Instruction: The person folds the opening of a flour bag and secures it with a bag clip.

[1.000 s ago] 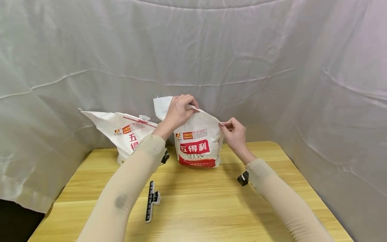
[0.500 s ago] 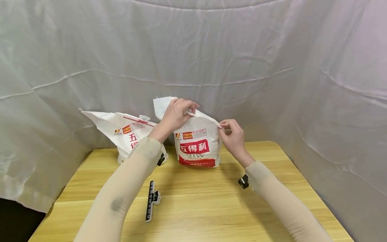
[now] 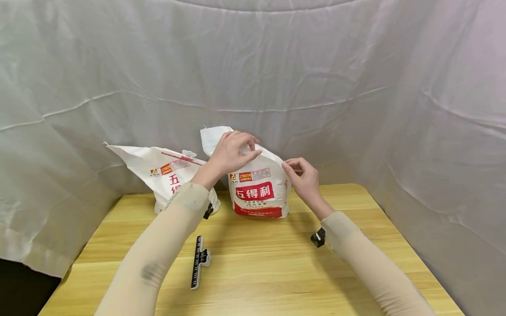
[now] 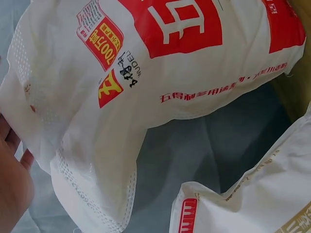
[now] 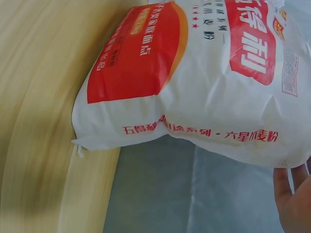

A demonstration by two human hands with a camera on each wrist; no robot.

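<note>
In the head view a white flour bag [image 3: 257,193] with red printing stands at the back of the table. My left hand [image 3: 231,151] is at its top edge, thumb and fingers apart, the thumb in front of the bag. The left wrist view shows this hand [image 4: 12,179] beside the bag's top, fingertips partly hidden behind it. At the right upper corner, my right hand [image 3: 304,177] pinches the bag's edge between thumb and index finger. The right wrist view shows the right hand's fingers [image 5: 283,187] against the bag's edge.
A second white flour bag [image 3: 166,175] leans to the left, partly hidden by the left forearm, with a pale clip [image 3: 189,153] near its top. A piano-key-patterned clip [image 3: 197,263] lies on the wooden table [image 3: 269,263]. Grey cloth [image 3: 316,87] hangs behind.
My left hand has shifted slightly left and down, and its thumb has come out in front of the bag, apart from the fingers. My right hand has moved slightly left with the bag's corner.
</note>
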